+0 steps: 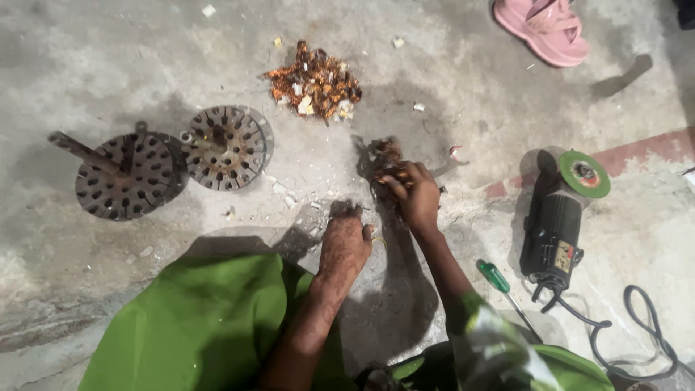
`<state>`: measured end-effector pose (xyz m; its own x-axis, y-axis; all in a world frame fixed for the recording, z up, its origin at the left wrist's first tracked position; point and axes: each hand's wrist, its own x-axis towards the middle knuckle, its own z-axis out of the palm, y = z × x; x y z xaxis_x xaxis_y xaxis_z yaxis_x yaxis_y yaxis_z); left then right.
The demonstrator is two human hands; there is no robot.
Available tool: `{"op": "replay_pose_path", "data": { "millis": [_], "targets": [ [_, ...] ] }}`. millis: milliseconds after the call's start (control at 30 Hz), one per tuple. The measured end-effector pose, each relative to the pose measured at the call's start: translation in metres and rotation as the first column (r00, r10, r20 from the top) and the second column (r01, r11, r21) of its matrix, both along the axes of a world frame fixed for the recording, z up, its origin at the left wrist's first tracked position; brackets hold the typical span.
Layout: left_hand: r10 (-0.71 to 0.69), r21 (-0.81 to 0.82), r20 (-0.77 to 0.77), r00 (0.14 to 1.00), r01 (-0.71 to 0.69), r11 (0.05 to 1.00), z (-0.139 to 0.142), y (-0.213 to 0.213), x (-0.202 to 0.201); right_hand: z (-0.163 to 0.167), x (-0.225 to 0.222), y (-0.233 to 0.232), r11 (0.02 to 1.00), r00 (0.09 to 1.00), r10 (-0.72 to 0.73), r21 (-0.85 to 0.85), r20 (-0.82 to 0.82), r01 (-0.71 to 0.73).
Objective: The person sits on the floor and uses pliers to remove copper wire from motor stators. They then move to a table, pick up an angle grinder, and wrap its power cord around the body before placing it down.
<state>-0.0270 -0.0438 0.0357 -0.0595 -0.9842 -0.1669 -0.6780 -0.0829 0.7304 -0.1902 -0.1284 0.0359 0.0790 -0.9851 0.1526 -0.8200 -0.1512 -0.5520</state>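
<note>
Head view: right hand (418, 199) clenched on a tangled wad of copper wire (386, 161) at frame centre, wad sticking up-frame past the fingers. Left hand (344, 242) just lower left, fingers curled down on the concrete floor (449, 87), grasping nothing I can see. Scrap pile (315, 87) further up; two slotted metal discs (174, 163) left; angle grinder (561, 217) and screwdriver (499, 282) right.

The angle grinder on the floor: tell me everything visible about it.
The angle grinder lies on the concrete floor, off to the side of the right hand, untouched by either hand. Its body is black and looks like plastic and metal, with a small label low on the casing. A round green disc with a red centre sits at its far end. A black cable curls from its near end. A green-handled screwdriver lies close beside it.
</note>
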Motion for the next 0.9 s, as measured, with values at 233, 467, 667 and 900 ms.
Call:
{"op": "replay_pose_path", "data": {
  "millis": [233, 467, 667, 900],
  "targets": [
    [0.113, 0.072, -0.017, 0.993, -0.112, 0.991, 0.023, -0.005, 0.006, 0.009, -0.049, 0.023, 0.953, 0.891, -0.292, 0.182, 0.347, 0.241],
    [0.135, 0.313, -0.098, 0.986, -0.098, 0.945, 0.026, -0.005, 0.008, 0.013, -0.035, 0.047, 0.978, 0.847, -0.118, 0.089, -0.518, 0.19],
    [0.086, 0.286, -0.066, 0.994, -0.063, 0.956, 0.008, -0.004, 0.001, 0.002, -0.014, 0.048, 0.989, 0.773, -0.021, 0.101, -0.634, 0.111],
    [0.065, 0.24, -0.084, 0.994, -0.044, 0.97, 0.015, -0.005, 0.002, -0.018, -0.026, 0.039, 0.995, 0.812, -0.085, -0.087, -0.577, 0.042]
  ]
}}
